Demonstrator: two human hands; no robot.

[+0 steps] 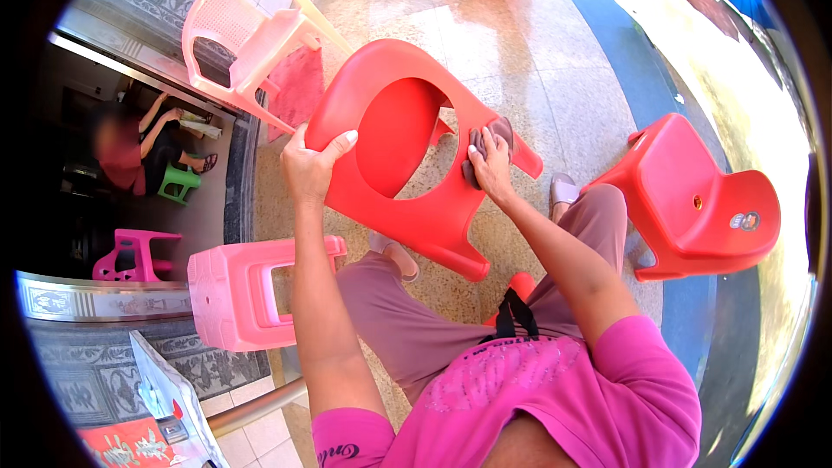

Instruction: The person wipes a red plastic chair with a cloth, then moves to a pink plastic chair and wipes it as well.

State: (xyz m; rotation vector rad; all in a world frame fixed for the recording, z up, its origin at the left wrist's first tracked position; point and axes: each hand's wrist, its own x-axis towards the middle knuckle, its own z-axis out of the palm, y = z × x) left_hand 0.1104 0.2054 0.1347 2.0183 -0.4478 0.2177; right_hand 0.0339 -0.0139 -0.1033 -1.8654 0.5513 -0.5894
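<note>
Before me a red plastic chair is tilted, its large oval opening facing up towards me and two legs pointing to the right. My left hand grips its left edge, the thumb lying on the panel beside the opening. A crumpled brown cloth is under my right hand, pressed against the panel right of the opening. Part of the cloth bulges out between and beyond the fingers. Through the opening I see the chair's red inner wall and some floor.
To the right stands another red plastic chair. A pink armchair is at upper left, and a pink stool lies on its side near my left arm. Beyond a doorway, a person sits on a green stool near a magenta stool.
</note>
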